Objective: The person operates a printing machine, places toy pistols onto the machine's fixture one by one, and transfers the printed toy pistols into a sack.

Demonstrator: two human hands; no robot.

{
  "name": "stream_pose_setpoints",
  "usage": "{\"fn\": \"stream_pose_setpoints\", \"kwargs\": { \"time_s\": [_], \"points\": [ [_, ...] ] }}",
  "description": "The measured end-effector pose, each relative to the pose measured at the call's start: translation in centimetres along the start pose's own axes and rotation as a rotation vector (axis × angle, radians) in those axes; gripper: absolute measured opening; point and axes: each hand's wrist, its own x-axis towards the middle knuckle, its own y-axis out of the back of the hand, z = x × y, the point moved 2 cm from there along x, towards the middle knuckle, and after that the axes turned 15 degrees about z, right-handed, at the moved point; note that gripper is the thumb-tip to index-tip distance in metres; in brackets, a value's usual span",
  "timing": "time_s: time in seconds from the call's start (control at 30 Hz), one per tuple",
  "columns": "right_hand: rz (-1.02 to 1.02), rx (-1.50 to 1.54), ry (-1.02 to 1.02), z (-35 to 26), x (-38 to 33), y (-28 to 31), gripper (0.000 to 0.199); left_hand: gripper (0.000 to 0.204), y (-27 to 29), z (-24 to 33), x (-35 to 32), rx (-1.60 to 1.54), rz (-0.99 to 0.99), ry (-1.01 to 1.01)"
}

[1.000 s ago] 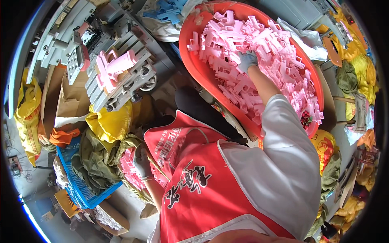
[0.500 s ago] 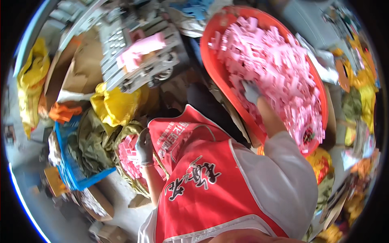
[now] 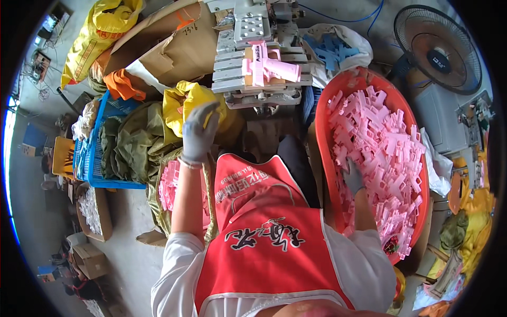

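Observation:
My left hand [image 3: 199, 132], in a pale grey glove, is raised in front of a yellow bag, its fingers bent and apart with nothing between them. Below it, an olive sack [image 3: 165, 195] holds more pink pieces. At the right, my gloved right hand [image 3: 353, 177] reaches into a red tub [image 3: 323, 132] and touches a heap of pink toy pistols [image 3: 383, 140]. Its fingers look stretched out, the tips partly lost among the pieces. One pink toy pistol [image 3: 266, 63] with dark marking lies on the slatted bed of a grey machine [image 3: 227, 71] ahead.
A blue basket [image 3: 97, 158] with olive cloth stands left, by a cardboard box [image 3: 182, 53] and a yellow bag [image 3: 177, 108]. Blue toy pistols [image 3: 332, 50] fill a white sack behind the tub. A black fan [image 3: 435, 50] stands far right.
My left hand has risen from the olive sack to above it. My right hand is still in the tub. The whole view has turned, bringing the machine to the middle.

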Motion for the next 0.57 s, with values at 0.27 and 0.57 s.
{"fn": "stream_pose_setpoints", "kwargs": {
  "time_s": [0.27,0.57],
  "points": [
    [0.039,0.956,-0.526,-3.0,0.9,2.4,0.044,0.039,-6.6,1.2,9.4,-0.109,-0.185,-0.202],
    [0.174,0.997,0.062,-16.0,9.6,11.8,0.043,0.04,-4.1,-0.4,7.2,-0.206,0.02,-0.097]
  ]
}}
